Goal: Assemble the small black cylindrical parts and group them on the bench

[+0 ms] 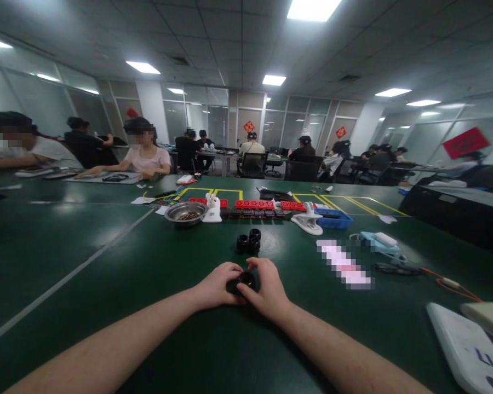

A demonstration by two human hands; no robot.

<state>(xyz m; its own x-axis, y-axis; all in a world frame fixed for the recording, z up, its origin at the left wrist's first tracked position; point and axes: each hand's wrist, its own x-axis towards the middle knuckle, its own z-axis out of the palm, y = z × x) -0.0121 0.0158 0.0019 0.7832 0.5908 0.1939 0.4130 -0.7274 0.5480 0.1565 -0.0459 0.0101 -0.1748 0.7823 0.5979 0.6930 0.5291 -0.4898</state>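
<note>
Both my hands close around a small black round part with a ringed opening (pixel 246 280), low over the green tabletop (pixel 181 350). My left hand (pixel 218 284) grips it from the left side, and part of it is hidden by those fingers. On its right, my right hand (pixel 267 284) has the thumb at the front rim and the fingers behind. Just beyond my fingertips stands a cluster of similar black round parts (pixel 248 242), touching one another. Whether the held thing is one piece or two cannot be made out.
Farther back are a metal bowl (pixel 185 214) of small parts, white clamp stands (pixel 212 209) (pixel 308 220), red strips (pixel 254 204) and a blue tray (pixel 335 220). To the right lie a light blue device (pixel 380 243), cables (pixel 398 268) and a white power bank (pixel 462 342). Co-workers sit beyond.
</note>
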